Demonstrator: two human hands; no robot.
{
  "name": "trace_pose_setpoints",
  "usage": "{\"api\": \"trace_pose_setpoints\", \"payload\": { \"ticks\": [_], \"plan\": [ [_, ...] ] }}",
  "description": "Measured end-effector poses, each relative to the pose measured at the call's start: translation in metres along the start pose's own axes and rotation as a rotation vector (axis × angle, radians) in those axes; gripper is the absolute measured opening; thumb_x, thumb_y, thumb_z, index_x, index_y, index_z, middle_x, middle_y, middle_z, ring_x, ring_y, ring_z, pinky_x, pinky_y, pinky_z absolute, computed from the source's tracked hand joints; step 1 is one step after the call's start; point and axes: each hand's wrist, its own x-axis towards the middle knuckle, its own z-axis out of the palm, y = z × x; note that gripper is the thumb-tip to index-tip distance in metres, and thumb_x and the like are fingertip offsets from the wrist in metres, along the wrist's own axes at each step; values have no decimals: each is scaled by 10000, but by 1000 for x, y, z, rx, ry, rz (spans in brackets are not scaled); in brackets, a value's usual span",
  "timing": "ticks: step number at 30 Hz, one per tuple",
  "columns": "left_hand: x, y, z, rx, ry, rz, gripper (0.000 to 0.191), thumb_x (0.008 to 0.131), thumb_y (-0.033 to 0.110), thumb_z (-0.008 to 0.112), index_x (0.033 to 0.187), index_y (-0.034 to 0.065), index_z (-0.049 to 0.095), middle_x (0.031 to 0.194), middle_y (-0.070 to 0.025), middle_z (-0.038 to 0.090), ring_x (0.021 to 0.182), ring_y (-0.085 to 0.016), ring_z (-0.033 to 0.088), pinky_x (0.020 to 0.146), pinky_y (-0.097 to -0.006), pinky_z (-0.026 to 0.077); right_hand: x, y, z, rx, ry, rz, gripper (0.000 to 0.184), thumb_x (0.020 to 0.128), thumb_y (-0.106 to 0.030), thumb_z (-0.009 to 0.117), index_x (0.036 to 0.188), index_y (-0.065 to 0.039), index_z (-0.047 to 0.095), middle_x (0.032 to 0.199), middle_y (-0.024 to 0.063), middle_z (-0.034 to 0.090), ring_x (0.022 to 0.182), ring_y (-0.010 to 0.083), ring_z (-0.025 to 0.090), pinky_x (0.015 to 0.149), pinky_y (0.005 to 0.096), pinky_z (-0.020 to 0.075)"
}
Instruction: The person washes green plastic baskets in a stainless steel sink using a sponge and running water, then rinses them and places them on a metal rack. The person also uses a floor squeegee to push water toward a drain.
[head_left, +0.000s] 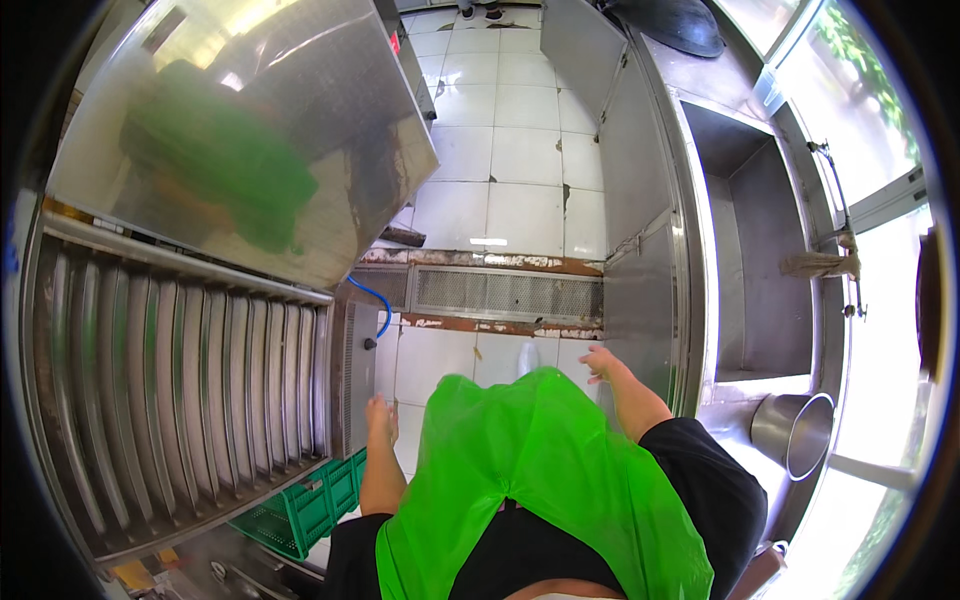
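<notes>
My left hand (381, 418) hangs at my side with loosely bent fingers, nothing visible in it. It is nearest to the vented metal side panel (349, 390) of a stainless-steel unit. On the other side my right hand (598, 364) is held out, empty, with its fingers partly spread. A stainless-steel cabinet front (641, 300) stands just beyond that hand. A bright green apron (502, 442) covers my front. Before me, a perforated metal drain grate (510, 292) crosses the white tiled floor (442, 364).
To the left stand a ribbed metal rack (184, 375), a large steel panel (247, 135) and a green plastic crate (300, 510). A blue hose (386, 304) hangs nearby. On the right are a deep sink (772, 262), a metal pot (772, 431) and a wok (679, 26). Another person's feet (480, 13) show ahead.
</notes>
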Motion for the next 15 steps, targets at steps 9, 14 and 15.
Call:
{"api": "trace_pose_setpoints", "payload": {
  "ticks": [9,14,15],
  "plan": [
    [31,247,211,649,-170,988,364,1006,296,556,1147,-20,670,1112,-194,682,1041,-327,650,934,-411,495,88,-105,-65,-278,265,-432,386,886,-335,619,1125,-40,691,1206,204,673,1161,384,614,1000,472,491],
    [38,386,332,667,-237,1104,311,988,237,590,1146,-21,665,1158,-204,655,1078,-356,623,968,-443,474,53,-188,-142,21,851,-641,287,972,-295,553,990,-19,629,895,234,690,869,394,692,788,508,539],
    [39,411,364,715,-284,1219,303,981,229,600,1142,-19,664,1156,-203,653,1082,-360,618,969,-445,471,56,-189,-167,122,1047,-577,264,985,-282,545,993,-30,625,860,221,689,816,373,696,767,493,540]
  ]
}}
